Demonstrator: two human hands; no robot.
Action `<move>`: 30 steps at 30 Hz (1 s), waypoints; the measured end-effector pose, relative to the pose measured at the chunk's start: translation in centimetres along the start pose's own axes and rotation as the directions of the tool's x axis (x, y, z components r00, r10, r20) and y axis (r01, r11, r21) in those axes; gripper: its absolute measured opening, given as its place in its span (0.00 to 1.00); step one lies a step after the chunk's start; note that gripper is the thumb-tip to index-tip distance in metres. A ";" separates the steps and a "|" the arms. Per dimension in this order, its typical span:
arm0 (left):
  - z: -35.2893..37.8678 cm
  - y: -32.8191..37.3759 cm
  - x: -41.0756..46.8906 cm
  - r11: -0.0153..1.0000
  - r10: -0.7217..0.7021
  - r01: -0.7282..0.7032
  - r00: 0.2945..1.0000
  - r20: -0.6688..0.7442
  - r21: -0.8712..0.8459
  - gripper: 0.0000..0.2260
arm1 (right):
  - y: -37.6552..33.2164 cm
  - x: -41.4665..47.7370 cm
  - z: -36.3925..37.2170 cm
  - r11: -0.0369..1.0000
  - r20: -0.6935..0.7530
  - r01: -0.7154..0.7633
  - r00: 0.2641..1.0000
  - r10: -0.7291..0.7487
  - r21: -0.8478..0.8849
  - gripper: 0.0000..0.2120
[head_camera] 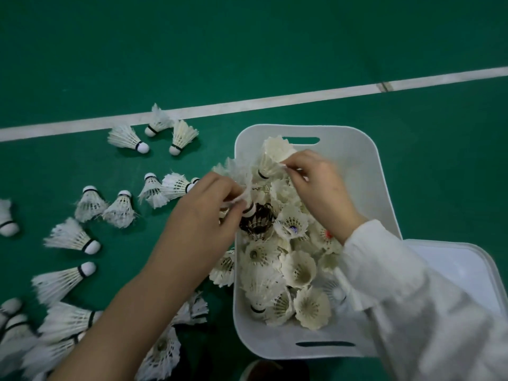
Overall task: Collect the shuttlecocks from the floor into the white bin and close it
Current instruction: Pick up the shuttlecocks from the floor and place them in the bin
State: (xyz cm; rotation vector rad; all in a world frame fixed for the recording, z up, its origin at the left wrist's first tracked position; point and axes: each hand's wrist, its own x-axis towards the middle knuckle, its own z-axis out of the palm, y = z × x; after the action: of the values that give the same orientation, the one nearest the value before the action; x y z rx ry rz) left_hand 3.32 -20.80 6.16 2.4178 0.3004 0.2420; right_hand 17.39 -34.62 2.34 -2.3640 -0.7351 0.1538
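Observation:
The white bin (365, 171) stands open on the green floor, holding several white shuttlecocks (299, 268) and one dark one (259, 220). My left hand (203, 213) is at the bin's left rim, pinching a white shuttlecock (247, 202) by its feathers, cork down. Over the far part of the bin, my right hand (319, 185) grips another shuttlecock (272, 158) by its feathers. Several more shuttlecocks (71, 237) lie scattered on the floor to the left. The white lid (450, 268) lies beside the bin at the right, partly under my right sleeve.
A white court line (275, 101) crosses the floor beyond the bin. A shoe tip (261, 371) shows at the bottom edge, just in front of the bin. More shuttlecocks (162, 350) crowd the lower left under my left forearm.

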 end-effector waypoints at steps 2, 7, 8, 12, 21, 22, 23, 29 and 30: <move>-0.1 -0.3 -0.4 1.000 0.020 -0.020 1.000 -0.013 0.011 0.04 | -0.2 1.3 2.2 0.995 0.049 0.038 0.998 -0.034 -0.095 0.10; 0.1 -0.4 -0.8 0.996 0.079 -0.079 0.997 -0.014 0.037 0.02 | 1.2 2.8 6.4 0.927 0.247 0.068 0.969 0.027 -0.369 0.11; 0.1 -0.5 -0.7 0.995 0.087 -0.086 0.996 -0.004 0.041 0.02 | 1.3 2.7 6.5 0.920 0.260 0.058 0.964 0.049 -0.389 0.12; 0.4 -0.9 -0.3 0.991 0.123 -0.124 0.992 0.029 0.054 0.02 | 0.6 1.8 4.3 0.951 0.218 0.047 0.976 0.022 -0.306 0.16; 1.1 -0.4 2.6 0.972 0.231 -0.234 0.958 0.170 -0.003 0.03 | -1.8 -3.7 -3.2 0.992 0.332 0.037 0.940 -0.075 0.121 0.25; 1.1 -0.5 2.8 0.969 0.242 -0.247 0.949 0.201 -0.002 0.03 | -1.6 -3.6 -3.2 0.992 0.308 0.037 0.949 -0.073 0.122 0.22; 0.9 -0.6 3.1 0.966 0.248 -0.257 0.941 0.229 0.009 0.03 | -1.6 -3.5 -3.2 0.992 0.296 0.046 0.952 -0.079 0.117 0.18; -1.6 -1.0 4.5 0.949 0.286 -0.313 0.901 0.326 0.031 0.05 | -2.9 -2.2 -2.4 0.991 0.211 0.131 0.969 -0.128 -0.001 0.05; -2.1 -1.0 4.4 0.947 0.286 -0.317 0.897 0.337 0.041 0.07 | -2.8 -2.0 -2.4 0.990 0.181 0.137 0.975 -0.129 -0.034 0.05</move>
State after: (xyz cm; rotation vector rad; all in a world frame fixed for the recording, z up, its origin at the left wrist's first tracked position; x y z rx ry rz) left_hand 6.81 -17.56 7.48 2.5412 -0.2229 -0.0437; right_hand 15.13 -35.25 5.80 -2.3559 -0.9900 0.2968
